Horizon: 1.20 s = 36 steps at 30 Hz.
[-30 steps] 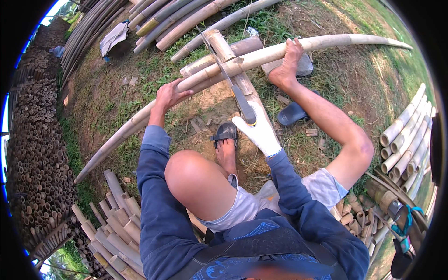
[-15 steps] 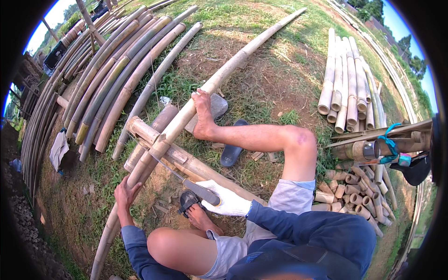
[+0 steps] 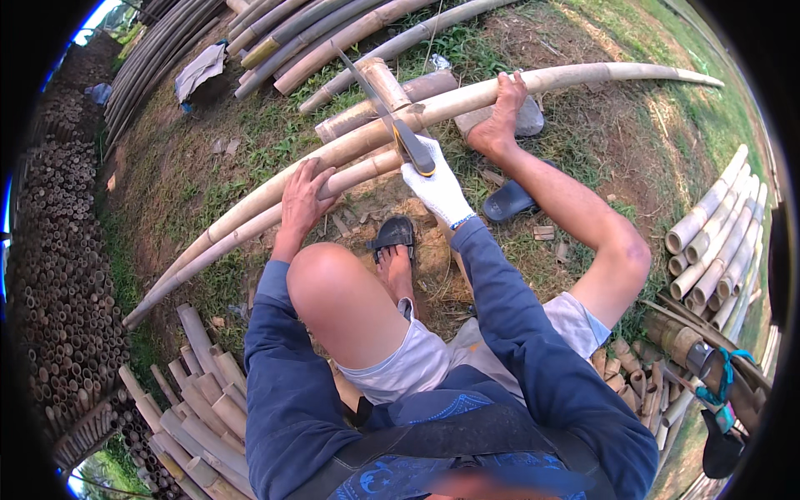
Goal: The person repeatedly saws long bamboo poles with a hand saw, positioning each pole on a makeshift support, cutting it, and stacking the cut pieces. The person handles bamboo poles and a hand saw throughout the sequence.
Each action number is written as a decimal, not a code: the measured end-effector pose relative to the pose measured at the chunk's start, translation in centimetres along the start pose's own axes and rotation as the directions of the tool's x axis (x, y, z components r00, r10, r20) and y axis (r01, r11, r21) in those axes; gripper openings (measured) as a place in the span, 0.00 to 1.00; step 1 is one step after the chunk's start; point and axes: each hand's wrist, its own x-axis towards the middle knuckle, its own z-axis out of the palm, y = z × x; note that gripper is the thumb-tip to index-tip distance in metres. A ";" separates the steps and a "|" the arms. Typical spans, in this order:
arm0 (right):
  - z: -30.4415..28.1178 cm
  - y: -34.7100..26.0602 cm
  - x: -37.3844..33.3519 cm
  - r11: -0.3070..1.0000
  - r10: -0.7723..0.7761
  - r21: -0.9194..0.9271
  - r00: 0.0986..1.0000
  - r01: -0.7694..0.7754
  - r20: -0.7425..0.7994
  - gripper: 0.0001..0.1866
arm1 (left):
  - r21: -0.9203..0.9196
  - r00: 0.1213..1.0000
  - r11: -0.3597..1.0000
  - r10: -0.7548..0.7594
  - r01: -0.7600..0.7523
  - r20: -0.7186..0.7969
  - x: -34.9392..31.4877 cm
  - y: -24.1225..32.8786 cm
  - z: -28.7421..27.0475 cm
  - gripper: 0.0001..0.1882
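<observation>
Bare left hand (image 3: 305, 198) grips smooth, knobbly-jointed bamboo (image 3: 367, 172); knit-gloved right hand (image 3: 440, 185) clutches a handsaw (image 3: 414, 152), skinny blade (image 3: 367, 88) toward 11 o'clock.

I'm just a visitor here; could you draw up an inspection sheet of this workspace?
Surface: ground of earth and grass.
Job's things: longer bamboo pole, crossed in view by the saw, contact unclear; shorter bamboo pole alongside.
Clutter: loose sandal, wood scraps.
Hands: bare left hand, fingers around the shorter bamboo pole; gloved right hand holds the saw.
Cables: no power cable made out; teal tie at right.
Surroundings: bamboo stacks on several sides.
</observation>
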 end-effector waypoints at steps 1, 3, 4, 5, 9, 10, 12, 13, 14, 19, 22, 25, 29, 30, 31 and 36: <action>0.2 -0.1 0.0 1.000 0.015 -0.020 1.000 -0.015 -0.007 0.30 | 0.017 0.996 1.000 0.005 -0.006 0.088 -1.4 0.9 0.2 0.36; 0.7 -0.9 -0.2 0.996 0.020 -0.090 0.998 -0.024 -0.051 0.31 | 0.039 0.990 0.999 0.007 -0.013 0.144 -2.6 2.9 0.2 0.39; 1.3 -1.0 -0.3 0.993 0.020 -0.111 0.999 -0.025 -0.040 0.31 | 0.009 0.992 1.000 0.011 -0.012 0.125 -2.7 3.0 0.1 0.42; 1.8 -1.0 -0.3 0.990 0.020 -0.135 0.999 -0.025 -0.036 0.32 | -0.004 0.999 1.000 -0.003 0.004 0.041 -2.0 3.0 0.2 0.45; 2.4 -1.5 -0.6 0.987 -0.022 -0.158 0.999 0.014 -0.047 0.32 | -0.100 0.996 0.992 -0.081 0.077 -0.044 4.3 1.7 1.3 0.60; 2.4 -1.7 -0.9 0.990 -0.010 -0.140 0.998 0.002 -0.055 0.31 | -0.053 0.996 0.995 -0.084 0.085 0.034 5.7 0.7 2.0 0.61; 1.2 -2.9 -2.8 0.991 0.047 -0.118 0.994 -0.059 -0.101 0.31 | 0.014 0.943 0.986 -0.161 0.165 0.292 9.4 1.6 1.7 0.55; 0.7 -4.6 -4.5 0.983 0.043 -0.174 0.995 -0.058 -0.086 0.31 | 0.015 0.913 0.981 -0.187 0.195 0.363 10.3 1.2 1.2 0.53; -0.1 -6.1 -6.7 0.972 0.036 -0.231 0.997 -0.051 -0.071 0.32 | 0.018 0.879 0.974 -0.211 0.225 0.428 10.9 0.6 1.1 0.52; -2.7 -10.7 -20.0 0.916 0.217 -0.326 0.973 -0.232 -0.082 0.33 | 0.046 0.896 0.980 -0.198 0.196 0.397 10.1 -0.3 2.1 0.46; -2.7 -9.7 -17.3 0.926 0.227 -0.298 0.972 -0.233 -0.055 0.34 | 0.027 0.886 0.963 -0.259 0.269 0.385 9.7 0.2 1.5 0.40; 0.4 -3.7 -5.1 0.977 -0.042 -0.211 0.998 0.032 -0.044 0.26 | 0.028 0.929 0.978 -0.204 0.206 0.308 11.2 0.8 1.9 0.38; 1.6 -0.4 1.6 0.984 0.014 -0.177 0.998 -0.026 -0.069 0.26 | 0.014 0.951 0.989 -0.147 0.149 0.271 11.8 -0.4 2.8 0.39; 2.2 -0.6 -0.8 0.971 -0.091 -0.224 0.996 0.083 -0.023 0.27 | 0.013 0.953 0.986 -0.166 0.168 0.253 9.9 -1.4 3.0 0.39; 2.4 -2.7 -4.3 0.986 -0.008 -0.167 1.000 0.009 0.003 0.27 | 0.009 0.937 0.980 -0.191 0.198 0.291 8.1 -1.9 2.8 0.38; -2.6 -6.6 -15.7 0.942 0.211 -0.259 0.977 -0.215 -0.042 0.28 | -0.032 0.953 0.990 -0.125 0.139 0.276 10.1 -0.4 3.2 0.35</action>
